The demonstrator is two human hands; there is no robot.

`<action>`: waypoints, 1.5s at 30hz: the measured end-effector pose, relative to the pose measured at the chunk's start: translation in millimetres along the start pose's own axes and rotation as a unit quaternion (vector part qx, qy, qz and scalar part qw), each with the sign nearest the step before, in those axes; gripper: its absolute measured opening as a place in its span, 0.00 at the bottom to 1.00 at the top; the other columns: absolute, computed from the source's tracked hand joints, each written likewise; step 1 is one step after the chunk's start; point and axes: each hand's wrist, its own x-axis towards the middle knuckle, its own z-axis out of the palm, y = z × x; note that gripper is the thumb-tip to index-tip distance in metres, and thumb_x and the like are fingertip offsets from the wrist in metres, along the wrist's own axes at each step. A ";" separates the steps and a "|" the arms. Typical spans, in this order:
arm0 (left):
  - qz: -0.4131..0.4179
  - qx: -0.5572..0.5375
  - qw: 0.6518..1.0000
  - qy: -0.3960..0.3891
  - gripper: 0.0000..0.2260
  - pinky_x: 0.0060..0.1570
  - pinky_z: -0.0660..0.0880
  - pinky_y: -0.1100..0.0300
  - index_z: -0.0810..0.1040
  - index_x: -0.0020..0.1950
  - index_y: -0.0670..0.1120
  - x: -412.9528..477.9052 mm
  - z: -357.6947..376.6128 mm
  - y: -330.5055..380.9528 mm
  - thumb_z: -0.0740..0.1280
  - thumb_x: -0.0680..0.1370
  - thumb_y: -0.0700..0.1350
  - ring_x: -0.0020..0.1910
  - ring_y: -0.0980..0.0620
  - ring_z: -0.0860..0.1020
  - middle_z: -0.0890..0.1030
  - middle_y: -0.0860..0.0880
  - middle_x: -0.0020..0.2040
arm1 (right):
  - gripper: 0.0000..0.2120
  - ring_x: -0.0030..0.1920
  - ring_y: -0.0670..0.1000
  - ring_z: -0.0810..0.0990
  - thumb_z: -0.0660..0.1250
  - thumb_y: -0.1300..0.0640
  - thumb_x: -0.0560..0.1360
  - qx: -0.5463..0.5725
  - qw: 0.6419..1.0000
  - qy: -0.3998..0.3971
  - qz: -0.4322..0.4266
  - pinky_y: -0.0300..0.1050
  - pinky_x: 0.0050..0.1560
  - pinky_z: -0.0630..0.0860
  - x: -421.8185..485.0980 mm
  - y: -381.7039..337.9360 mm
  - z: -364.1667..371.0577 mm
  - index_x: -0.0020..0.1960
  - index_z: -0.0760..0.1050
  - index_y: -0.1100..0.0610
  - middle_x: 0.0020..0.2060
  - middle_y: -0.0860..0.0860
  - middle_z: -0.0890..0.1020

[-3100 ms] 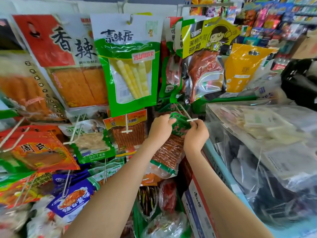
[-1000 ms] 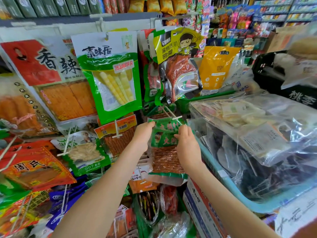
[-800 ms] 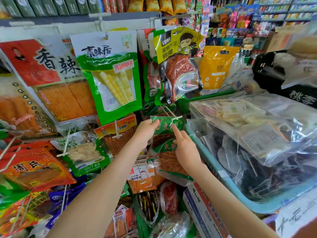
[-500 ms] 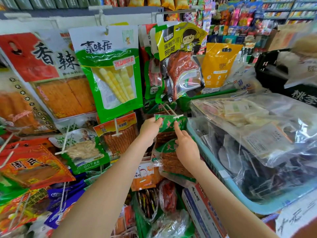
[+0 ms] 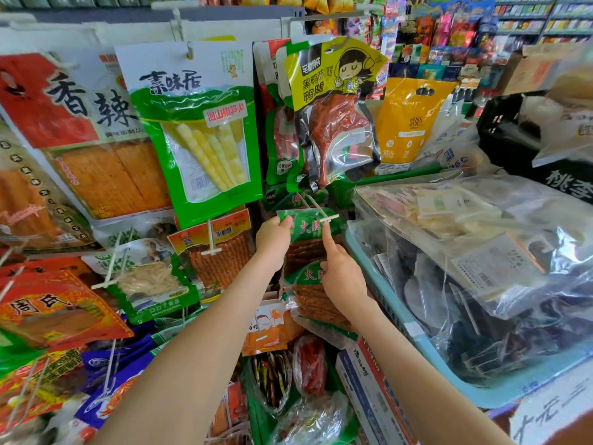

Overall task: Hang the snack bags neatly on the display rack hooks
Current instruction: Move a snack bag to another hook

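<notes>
While the left hand (image 5: 274, 234) pinches the header of the green snack bag (image 5: 305, 225) at the tip of the hook (image 5: 324, 216), the rod runs back rackward; the right hand (image 5: 343, 277) props it by forefinger, its remaining grip unclear.

Your left hand (image 5: 272, 239) pinches the green top of a bag (image 5: 305, 224) hanging at the tip of a white hook (image 5: 316, 205). Your right hand (image 5: 343, 277) holds a second bag (image 5: 313, 300) lower down, and its index finger (image 5: 328, 234) touches the first bag just under the hook's tip.
</notes>
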 end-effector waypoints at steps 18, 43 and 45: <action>0.329 0.414 0.847 0.059 0.21 0.61 0.57 0.50 0.72 0.64 0.54 -34.0 -2.1 -17.7 0.60 0.76 0.62 0.62 0.50 0.69 0.75 0.53 0.60 | 0.08 0.41 0.49 0.69 0.58 0.67 0.77 0.183 0.966 0.177 0.043 0.34 0.39 0.59 23.2 -14.8 -9.7 0.49 0.76 0.66 0.45 0.56 0.73; 0.195 0.282 0.934 0.101 0.13 0.53 0.61 0.53 0.79 0.53 0.48 -21.3 12.6 5.6 0.57 0.81 0.51 0.53 0.43 0.76 0.82 0.47 0.48 | 0.32 0.72 0.39 0.50 0.51 0.69 0.78 0.267 0.957 0.101 -0.047 0.22 0.63 0.51 -14.8 -7.8 18.6 0.76 0.42 0.51 0.73 0.44 0.52; 0.190 0.268 0.940 0.096 0.13 0.54 0.61 0.53 0.79 0.55 0.48 -21.2 13.0 4.8 0.57 0.81 0.51 0.54 0.44 0.76 0.82 0.47 0.50 | 0.28 0.74 0.46 0.52 0.52 0.70 0.77 0.222 0.970 0.092 -0.044 0.26 0.65 0.51 -14.7 -2.3 20.9 0.75 0.52 0.55 0.74 0.49 0.56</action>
